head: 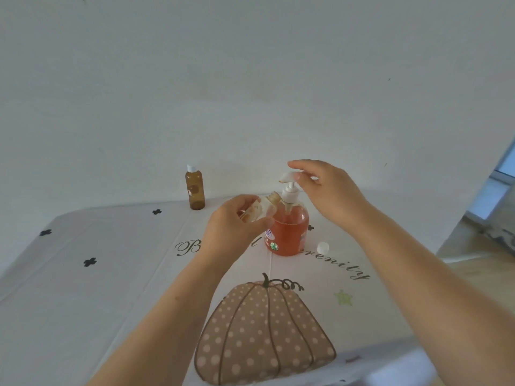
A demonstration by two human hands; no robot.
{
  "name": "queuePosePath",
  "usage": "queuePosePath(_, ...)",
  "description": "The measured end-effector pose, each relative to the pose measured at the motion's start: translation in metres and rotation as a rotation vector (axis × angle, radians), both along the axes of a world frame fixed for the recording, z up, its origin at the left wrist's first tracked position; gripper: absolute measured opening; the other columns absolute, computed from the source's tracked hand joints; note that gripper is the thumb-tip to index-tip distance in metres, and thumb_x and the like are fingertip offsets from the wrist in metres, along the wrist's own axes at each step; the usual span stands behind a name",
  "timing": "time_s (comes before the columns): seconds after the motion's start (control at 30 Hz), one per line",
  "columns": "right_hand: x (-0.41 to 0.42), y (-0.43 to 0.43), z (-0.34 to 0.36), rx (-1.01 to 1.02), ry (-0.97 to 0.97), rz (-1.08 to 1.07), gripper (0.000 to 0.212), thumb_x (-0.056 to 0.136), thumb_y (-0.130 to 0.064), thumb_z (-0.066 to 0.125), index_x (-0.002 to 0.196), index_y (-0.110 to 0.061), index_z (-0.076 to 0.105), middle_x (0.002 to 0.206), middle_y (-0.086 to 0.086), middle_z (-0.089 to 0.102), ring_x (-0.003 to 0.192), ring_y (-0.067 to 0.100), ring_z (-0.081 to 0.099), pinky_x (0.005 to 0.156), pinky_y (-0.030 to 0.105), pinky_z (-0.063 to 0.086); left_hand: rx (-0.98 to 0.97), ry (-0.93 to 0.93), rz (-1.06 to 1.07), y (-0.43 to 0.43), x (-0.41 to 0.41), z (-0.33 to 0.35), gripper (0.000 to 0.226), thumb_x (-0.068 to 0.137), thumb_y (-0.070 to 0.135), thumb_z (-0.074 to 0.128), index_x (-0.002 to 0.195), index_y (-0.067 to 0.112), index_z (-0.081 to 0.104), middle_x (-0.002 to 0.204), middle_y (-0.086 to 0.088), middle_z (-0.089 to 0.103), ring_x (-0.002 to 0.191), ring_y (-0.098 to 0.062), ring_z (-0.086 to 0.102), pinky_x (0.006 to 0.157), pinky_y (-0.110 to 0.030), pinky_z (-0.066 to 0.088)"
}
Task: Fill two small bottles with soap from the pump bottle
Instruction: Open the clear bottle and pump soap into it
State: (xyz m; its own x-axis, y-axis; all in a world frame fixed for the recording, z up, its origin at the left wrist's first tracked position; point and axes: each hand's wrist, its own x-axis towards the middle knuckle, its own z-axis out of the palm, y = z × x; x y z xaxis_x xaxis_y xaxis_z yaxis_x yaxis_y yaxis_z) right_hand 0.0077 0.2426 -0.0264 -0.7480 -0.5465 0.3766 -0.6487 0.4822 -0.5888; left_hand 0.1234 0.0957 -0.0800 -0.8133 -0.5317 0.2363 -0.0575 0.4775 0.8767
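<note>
Fingers (297, 164) of the right hand (328, 190) lie straight atop the pump bottle (291, 232); the left hand (231, 229) grips 1 small bottle (263, 208), mouth tilted just under the nozzle. Press slowly, holding the mouth centred.

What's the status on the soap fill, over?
Left hand grips small clear bottle, uncapped, tilted toward pump bottle. Right hand resting on pump head. Brown bottle capped, standing apart at back; white cap loose beside pump bottle. Nothing blocking.
</note>
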Motion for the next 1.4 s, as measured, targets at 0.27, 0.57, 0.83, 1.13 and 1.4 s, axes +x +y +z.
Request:
queuePosePath(0.27,-0.005,-0.004,-0.001,0.009,-0.027,0.036,0.030,0.104,-0.032,0.053,0.131,-0.030,0.066,0.117,-0.013,0.070,0.105,-0.001,0.056,0.074,-0.002,0.031,-0.013,0.030,0.038,-0.001,-0.008,0.005,0.041,0.077,0.042,0.079,0.114,0.035,0.064,0.099,0.020,0.065,0.087,0.010,0.057,0.066,-0.013,0.045)
queuePosePath(0.57,-0.006,-0.008,0.003,0.016,-0.033,0.004,0.024,0.101,-0.033,0.058,0.121,-0.026,0.070,0.099,-0.012,0.065,0.096,0.006,0.060,0.069,0.003,0.033,-0.058,0.067,0.083,-0.005,-0.019,0.010,0.054,0.076,0.039,0.079,0.126,0.027,0.062,0.116,0.008,0.065,0.105,-0.011,0.060,0.090,-0.033,0.051)
queuePosePath(0.83,-0.008,-0.010,0.011,0.094,-0.040,-0.004,0.018,0.099,-0.035,0.059,0.111,-0.027,0.070,0.101,-0.006,0.067,0.084,0.009,0.059,0.065,0.014,0.039,-0.020,0.100,-0.031,-0.020,-0.028,0.012,0.048,0.080,0.027,0.079,0.125,0.033,0.062,0.118,0.010,0.060,0.109,-0.007,0.057,0.081,-0.012,0.040)
queuePosePath(1.13,-0.024,-0.030,0.038,0.039,-0.123,-0.003,0.027,0.103,-0.037,0.051,0.115,-0.021,0.068,0.110,-0.005,0.065,0.099,0.015,0.061,0.082,0.028,0.048,0.098,0.039,-0.130,-0.035,-0.027,0.007,0.055,0.080,0.010,0.075,0.125,0.036,0.058,0.108,0.013,0.062,0.102,-0.005,0.063,0.076,-0.013,0.045)
queuePosePath(1.4,-0.050,-0.080,0.034,0.150,-0.176,-0.097,0.035,0.105,-0.021,0.039,0.120,-0.003,0.064,0.116,0.014,0.069,0.108,0.033,0.065,0.099,0.047,0.051,0.457,0.096,-0.294,-0.071,-0.026,-0.011,0.040,0.065,0.008,0.074,0.104,0.010,0.067,0.100,-0.006,0.070,0.090,-0.020,0.065,0.090,-0.037,0.053)
